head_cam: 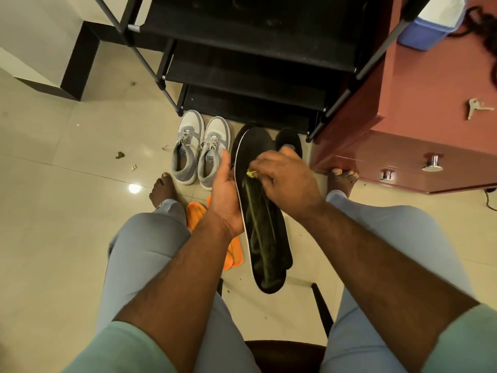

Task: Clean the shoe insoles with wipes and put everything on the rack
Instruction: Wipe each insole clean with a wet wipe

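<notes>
Insole (pixel 265 232) gripped by left hand (pixel 224 195), right hand (pixel 285 176) pinching wipe (pixel 251 173), grey sneakers (pixel 200 149) before rack (pixel 250 76)

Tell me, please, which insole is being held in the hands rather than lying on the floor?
The black insole, gripped by the left hand while the right hand works on it; the orange insoles lie on the floor.

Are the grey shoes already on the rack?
No, the grey shoes stand side by side on the floor tiles in front of the black rack, whose visible shelves hold nothing.
</notes>
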Demonstrator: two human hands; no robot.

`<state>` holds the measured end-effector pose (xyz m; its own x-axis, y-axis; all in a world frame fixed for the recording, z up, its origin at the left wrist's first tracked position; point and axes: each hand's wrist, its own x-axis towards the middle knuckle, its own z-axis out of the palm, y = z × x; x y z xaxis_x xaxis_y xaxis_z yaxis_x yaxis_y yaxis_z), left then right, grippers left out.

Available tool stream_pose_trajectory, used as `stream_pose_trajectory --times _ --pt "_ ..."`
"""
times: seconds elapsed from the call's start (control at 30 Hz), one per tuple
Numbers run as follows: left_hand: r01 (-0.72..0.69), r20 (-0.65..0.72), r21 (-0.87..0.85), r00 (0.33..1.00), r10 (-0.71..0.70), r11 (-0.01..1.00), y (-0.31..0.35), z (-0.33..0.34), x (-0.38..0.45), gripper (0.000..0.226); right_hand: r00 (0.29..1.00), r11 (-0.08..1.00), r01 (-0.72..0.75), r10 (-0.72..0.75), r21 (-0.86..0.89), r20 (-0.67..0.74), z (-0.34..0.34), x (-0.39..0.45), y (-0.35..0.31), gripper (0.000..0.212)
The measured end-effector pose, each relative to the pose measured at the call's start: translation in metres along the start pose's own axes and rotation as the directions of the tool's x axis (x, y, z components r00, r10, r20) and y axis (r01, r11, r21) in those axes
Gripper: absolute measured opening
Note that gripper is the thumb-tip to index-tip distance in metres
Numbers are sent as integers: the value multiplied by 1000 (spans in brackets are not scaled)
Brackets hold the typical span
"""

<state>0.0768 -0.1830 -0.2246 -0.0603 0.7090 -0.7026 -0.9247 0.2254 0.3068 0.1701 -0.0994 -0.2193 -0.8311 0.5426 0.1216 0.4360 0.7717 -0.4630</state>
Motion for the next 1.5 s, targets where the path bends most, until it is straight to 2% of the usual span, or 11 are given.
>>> stream_pose_trajectory --times 0.07,0.23,0.4,0.57,0.7,0.77,0.93,1.1,1.3,1.5 --pt "22 3 12 1000 -22 1000 -2 2 -1 82 997 997 -80 80 -13 3 0 0 4 19" --pt "79 5 -1 997 -79 997 0 4 -2 92 999 989 36 -38 143 9 3 -5 -12 23" --pt "86 -13 63 996 -86 994 -1 8 -5 90 999 989 -38 40 141 -14 0 1 -4 20" --pt "52 -46 35 998 -51 998 4 6 -4 90 985 980 40 -72 195 158 1 -11 -4 18" --pt "92 -57 71 994 -88 993 -5 9 -4 92 998 990 -51 45 130 44 0 -1 0 18" --pt "95 -72 70 993 -90 993 -7 9 -4 92 997 988 -71 67 140 39 -1 1 0 17" --pt "49 -70 5 996 -49 999 2 4 -3 92 993 973 36 -61 230 103 1 -14 -12 18" --pt "83 -84 38 993 -80 996 -8 12 -3 91 997 987 -60 53 148 52 -1 7 0 18" --pt "86 -83 36 993 -83 996 -3 5 -3 93 994 984 11 -30 176 107 -5 -15 -16 20" --pt "99 -92 45 991 -95 994 -8 9 -2 89 997 994 -27 19 106 76 -9 4 -3 16"
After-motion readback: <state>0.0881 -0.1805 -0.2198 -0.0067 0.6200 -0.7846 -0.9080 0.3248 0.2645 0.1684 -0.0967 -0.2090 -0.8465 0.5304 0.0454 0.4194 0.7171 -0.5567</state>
